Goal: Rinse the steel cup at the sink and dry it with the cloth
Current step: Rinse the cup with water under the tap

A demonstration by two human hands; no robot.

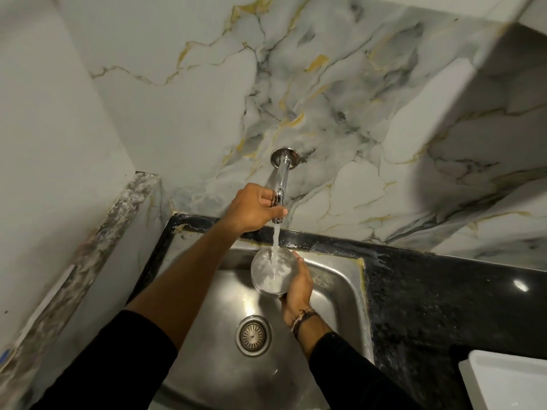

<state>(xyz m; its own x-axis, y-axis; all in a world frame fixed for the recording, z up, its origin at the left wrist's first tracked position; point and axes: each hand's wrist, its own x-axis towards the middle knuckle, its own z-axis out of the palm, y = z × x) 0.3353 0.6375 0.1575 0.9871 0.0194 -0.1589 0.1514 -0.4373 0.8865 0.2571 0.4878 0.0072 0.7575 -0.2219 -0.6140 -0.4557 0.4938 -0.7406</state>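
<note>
The steel cup (270,269) is upright over the steel sink (334,279), mouth up, with my right hand (297,288) wrapped around its right side. A stream of water (276,236) falls from the wall tap (280,184) straight into the cup, and the water inside is foaming. My left hand (251,210) is closed on the tap's handle near the spout end. No cloth is in view.
The sink drain (253,335) lies below the cup. A black speckled counter (444,306) runs to the right, with a white tray (509,380) at its lower right corner. A marble wall stands behind and a marble ledge (88,255) borders the left.
</note>
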